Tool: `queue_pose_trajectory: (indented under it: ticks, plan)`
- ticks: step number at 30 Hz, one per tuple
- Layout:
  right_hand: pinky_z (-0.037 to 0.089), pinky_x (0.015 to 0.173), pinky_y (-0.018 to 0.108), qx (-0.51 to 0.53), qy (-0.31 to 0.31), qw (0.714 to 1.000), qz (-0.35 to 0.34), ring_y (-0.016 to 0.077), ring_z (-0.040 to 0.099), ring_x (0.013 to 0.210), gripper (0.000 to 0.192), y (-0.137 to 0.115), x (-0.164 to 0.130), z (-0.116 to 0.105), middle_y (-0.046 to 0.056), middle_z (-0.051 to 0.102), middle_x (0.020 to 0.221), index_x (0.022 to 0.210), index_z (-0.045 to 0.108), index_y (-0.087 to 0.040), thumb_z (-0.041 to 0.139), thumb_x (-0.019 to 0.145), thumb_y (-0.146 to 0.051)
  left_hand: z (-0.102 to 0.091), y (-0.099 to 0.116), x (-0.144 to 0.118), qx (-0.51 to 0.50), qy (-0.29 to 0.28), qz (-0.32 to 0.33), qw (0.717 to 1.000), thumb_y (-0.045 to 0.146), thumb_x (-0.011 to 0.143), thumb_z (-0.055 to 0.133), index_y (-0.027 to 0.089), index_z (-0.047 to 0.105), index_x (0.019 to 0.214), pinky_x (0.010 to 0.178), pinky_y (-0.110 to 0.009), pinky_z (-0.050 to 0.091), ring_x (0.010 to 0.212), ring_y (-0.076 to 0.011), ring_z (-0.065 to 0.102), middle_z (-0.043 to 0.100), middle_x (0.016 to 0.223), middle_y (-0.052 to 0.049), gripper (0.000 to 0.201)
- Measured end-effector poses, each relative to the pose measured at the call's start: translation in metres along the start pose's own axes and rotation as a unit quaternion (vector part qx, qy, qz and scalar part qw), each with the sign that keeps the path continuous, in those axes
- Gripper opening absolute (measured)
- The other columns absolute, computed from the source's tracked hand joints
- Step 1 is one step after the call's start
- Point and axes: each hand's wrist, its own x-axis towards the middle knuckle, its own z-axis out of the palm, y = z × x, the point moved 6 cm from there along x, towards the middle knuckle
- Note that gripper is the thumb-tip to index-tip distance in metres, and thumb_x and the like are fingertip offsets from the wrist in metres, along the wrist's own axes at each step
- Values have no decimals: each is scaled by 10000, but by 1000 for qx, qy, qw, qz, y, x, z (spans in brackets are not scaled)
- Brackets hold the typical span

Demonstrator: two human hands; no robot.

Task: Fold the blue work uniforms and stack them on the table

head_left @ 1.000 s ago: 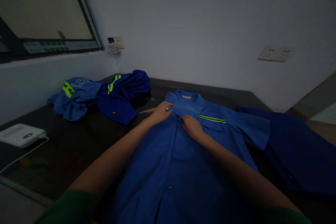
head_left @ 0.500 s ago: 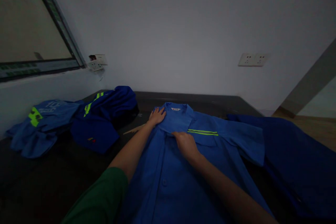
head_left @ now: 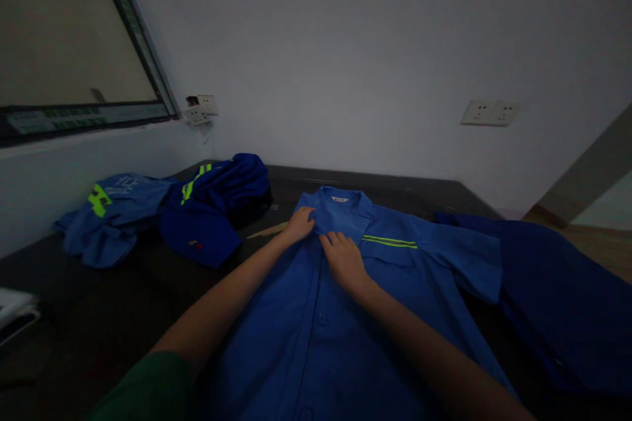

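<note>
A blue short-sleeved work shirt [head_left: 365, 329] lies front side up on a dark table, its collar at the far end. One sleeve is spread to the right, and two yellow-green stripes cross the chest above a pocket flap. My left hand [head_left: 299, 225] is closed, pinching the shirt's left front edge near the collar. Just below the neck opening, my right hand [head_left: 344, 262] rests on the front with its fingers stretched out flat. The shirt's left sleeve is mostly hidden behind my left arm.
Crumpled on the left are a dark blue garment [head_left: 197, 230] and a lighter blue one [head_left: 123, 210], both with yellow-green strips. Dark blue cloth [head_left: 567, 296] lies at the right. A white object [head_left: 17, 309] shows at the left edge. A wall [head_left: 336, 66] stands behind the table.
My left hand has gone from lying spread to pinching the shirt near the collar. My right hand has loosened its pinch and flattened onto the front. The view has shifted slightly left.
</note>
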Motion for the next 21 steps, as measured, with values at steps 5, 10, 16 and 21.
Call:
queue_pose_trajectory:
  ticks: [5, 10, 16, 21]
  plan:
    - [446, 872, 372, -34, -2, 999, -6, 250, 552, 1084, 329, -10, 27, 6, 146, 608, 1196, 1164, 581, -173, 334, 951, -127, 1, -1, -34, -34, 16, 1, 999, 8, 782, 401, 107, 618, 1149, 1058, -351, 412, 1160, -198, 565, 628, 1197, -125, 438]
    - [457, 793, 286, 41, -7, 996, 77, 199, 628, 977, 279, 4, 35, 5, 102, 664, 1103, 1156, 557, -191, 360, 959, -171, -7, 2, -40, -127, -8, 33, 991, -37, 673, 406, 145, 666, 1033, 1037, -355, 427, 1101, -180, 591, 671, 1104, -79, 480]
    - [451, 786, 284, 152, 18, 973, 176, 213, 644, 978, 232, 17, 31, 4, 58, 699, 1051, 1067, 610, -208, 449, 943, -319, -3, 4, -43, -182, -81, 58, 978, 27, 677, 469, 153, 696, 1013, 1038, -356, 414, 1086, -199, 598, 689, 1105, -67, 425]
    - [442, 815, 279, 157, 3, 977, 143, 199, 636, 999, 301, 8, 27, 10, 66, 696, 1071, 1071, 643, -206, 395, 972, -345, -5, 6, -44, -193, -64, 99, 974, 40, 676, 491, 139, 685, 927, 992, -345, 433, 1032, -207, 603, 690, 1011, -74, 332]
